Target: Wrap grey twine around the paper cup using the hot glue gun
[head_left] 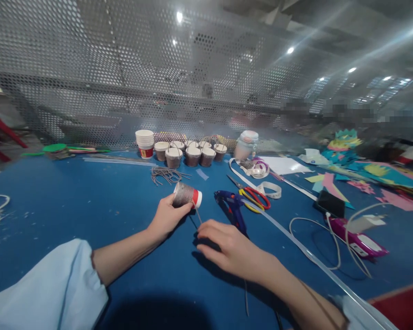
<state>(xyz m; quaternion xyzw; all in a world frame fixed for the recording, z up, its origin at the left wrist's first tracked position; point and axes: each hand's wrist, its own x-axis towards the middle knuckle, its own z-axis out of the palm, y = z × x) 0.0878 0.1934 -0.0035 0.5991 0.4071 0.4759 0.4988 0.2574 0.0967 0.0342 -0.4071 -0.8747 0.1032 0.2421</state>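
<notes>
A paper cup (184, 195) lies tilted on its side in my left hand (167, 214), whose thumb and fingers close round it. Grey cord covers most of the cup, while a red band and white rim show at its right end. From the red band a grey cord (198, 214) runs down to my right hand (223, 243), which pinches it between thumb and fingers. To the right of the cup lies a blue glue gun (231, 201), beside scissors (256, 197) with red and yellow handles. A bundle of grey cords (167, 175) lies behind the cup.
Several cord-wrapped cups (174, 158) stand at the back beside a stack of white cups (145, 143) and a jar (246, 144). A purple power strip (359, 238), a phone (329, 204), white cables and coloured paper (328, 183) lie right. Perforated metal (151, 91) borders the table.
</notes>
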